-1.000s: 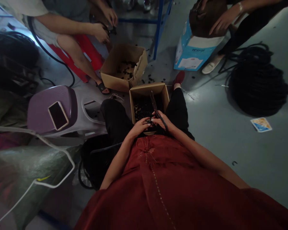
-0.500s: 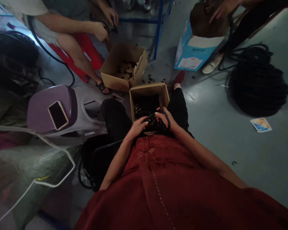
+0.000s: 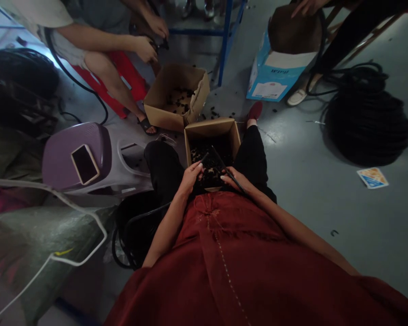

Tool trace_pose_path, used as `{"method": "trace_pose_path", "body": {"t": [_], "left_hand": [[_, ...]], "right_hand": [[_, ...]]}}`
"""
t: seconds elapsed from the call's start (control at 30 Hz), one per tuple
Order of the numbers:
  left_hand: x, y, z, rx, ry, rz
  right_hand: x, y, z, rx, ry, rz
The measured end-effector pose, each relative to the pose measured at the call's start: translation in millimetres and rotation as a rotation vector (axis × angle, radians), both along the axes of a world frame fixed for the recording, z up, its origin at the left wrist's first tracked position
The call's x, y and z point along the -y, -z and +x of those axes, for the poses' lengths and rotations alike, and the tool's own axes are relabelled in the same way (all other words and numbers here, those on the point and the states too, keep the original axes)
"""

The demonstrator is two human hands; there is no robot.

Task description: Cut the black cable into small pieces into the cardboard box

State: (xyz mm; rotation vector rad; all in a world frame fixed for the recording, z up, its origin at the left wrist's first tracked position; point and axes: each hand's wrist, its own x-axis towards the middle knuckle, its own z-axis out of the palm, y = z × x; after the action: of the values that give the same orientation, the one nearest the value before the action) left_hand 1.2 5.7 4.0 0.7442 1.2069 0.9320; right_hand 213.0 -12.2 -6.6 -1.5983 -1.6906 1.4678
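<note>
My left hand is closed around a black hose, whose short end sticks out past the fingers. More of that hose runs back beside my left forearm to a dark coil near my left thigh. In my right hand is a long, thin, dark tool that looks like scissors, seen nearly edge-on and pointing forward. The two hands are apart, over the near side of a cardboard box between my legs. Small black pieces lie inside it.
Another cardboard box holds black bits before a seated co-worker. At the right, a second person's hand is over a blue box. A black hose coil lies on the floor. A phone rests on a purple stool.
My hands have moved apart, and the hose end has come away from the tool. The scissors have turned from upright, with their loop showing, to a slant leaning left.
</note>
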Motion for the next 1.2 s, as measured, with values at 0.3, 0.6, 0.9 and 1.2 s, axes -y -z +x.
{"method": "trace_pose_path", "body": {"t": [0.3,0.6,0.9,1.2], "left_hand": [[0.3,2.7,0.6,-0.098,-0.035,0.059],[1.8,9.1,3.3,-0.207,0.021,0.039],[0.9,7.0,1.7,-0.212,0.066,0.016],[3.0,-2.5,3.1,-0.187,0.106,-0.01]], "right_hand": [[1.3,-15.1,-5.8,0.105,-0.199,0.011],[-1.1,-11.2,-5.9,0.136,-0.242,0.022],[-2.8,-4.5,-3.9,0.045,-0.235,-0.005],[-6.1,-6.4,-4.0,0.093,-0.281,-0.025]]}}
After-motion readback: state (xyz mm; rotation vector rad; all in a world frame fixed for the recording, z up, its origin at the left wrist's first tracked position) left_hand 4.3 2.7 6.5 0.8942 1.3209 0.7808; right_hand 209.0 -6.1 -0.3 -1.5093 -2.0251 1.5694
